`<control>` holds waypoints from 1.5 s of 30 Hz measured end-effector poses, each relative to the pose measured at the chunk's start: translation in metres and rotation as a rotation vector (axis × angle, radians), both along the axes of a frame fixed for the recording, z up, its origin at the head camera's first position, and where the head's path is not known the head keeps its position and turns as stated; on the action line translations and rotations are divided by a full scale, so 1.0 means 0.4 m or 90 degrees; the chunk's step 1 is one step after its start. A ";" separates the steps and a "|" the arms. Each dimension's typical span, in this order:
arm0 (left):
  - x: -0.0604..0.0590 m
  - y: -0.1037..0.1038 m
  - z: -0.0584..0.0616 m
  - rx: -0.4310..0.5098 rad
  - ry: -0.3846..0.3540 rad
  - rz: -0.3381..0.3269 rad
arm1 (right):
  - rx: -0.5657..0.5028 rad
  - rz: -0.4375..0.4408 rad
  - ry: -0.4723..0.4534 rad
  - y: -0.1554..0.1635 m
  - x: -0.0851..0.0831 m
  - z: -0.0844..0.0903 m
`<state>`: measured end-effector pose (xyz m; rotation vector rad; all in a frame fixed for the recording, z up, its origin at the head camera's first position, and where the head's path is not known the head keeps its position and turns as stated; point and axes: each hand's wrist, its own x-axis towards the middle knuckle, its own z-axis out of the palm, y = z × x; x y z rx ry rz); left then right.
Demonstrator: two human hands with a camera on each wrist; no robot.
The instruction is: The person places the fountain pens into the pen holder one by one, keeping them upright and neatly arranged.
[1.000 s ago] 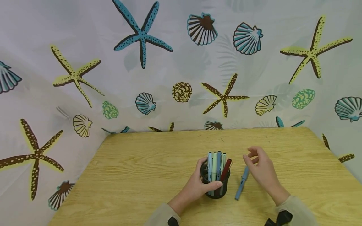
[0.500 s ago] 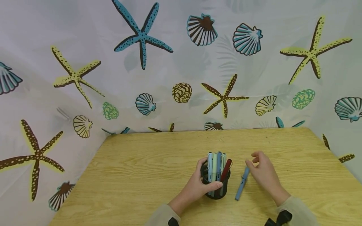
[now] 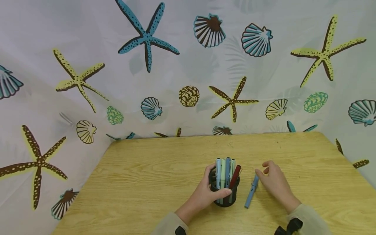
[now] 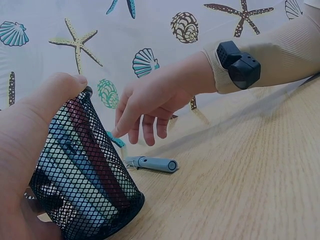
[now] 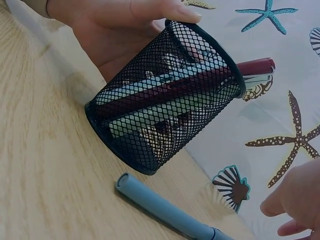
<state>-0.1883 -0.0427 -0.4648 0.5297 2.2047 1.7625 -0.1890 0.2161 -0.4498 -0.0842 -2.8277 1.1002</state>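
Blue pen point(image 3: 251, 192) lies flat on tabletop point(image 3: 147, 182), just beside right hand point(image 3: 274, 182), whose relaxed fingers point(image 4: 134, 131) hover above it, holding nothing | One black mesh cup point(image 3: 224, 192), five pens inside, one loose | Left hand point(image 3: 205, 194) curled around cup, thumb on rim.

A wooden table point(image 3: 152, 182) stands against a seashell-printed curtain point(image 3: 176, 65).

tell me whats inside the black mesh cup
The black mesh cup, held by the left hand, contains several capped pens: pale blue, pale green, blue and dark red. Their lower ends and the cup bottom are blurred by the mesh.
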 end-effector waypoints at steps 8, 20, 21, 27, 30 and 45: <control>-0.004 0.000 -0.001 -0.002 0.009 0.000 | 0.021 0.018 -0.021 0.003 -0.004 -0.008; -0.001 -0.003 0.002 -0.009 0.007 0.000 | 0.057 0.035 -0.074 0.002 -0.010 -0.017; 0.000 -0.004 0.002 -0.011 0.006 0.001 | 0.060 0.034 -0.081 0.002 -0.011 -0.017; -0.001 -0.003 0.004 0.002 0.000 -0.006 | 0.072 0.008 -0.099 -0.007 -0.013 -0.022; -0.001 -0.002 0.006 0.004 -0.001 -0.007 | 0.066 -0.004 -0.098 -0.015 -0.017 -0.027; -0.002 -0.003 0.004 0.011 -0.002 -0.004 | 0.100 0.024 -0.080 -0.045 -0.027 -0.024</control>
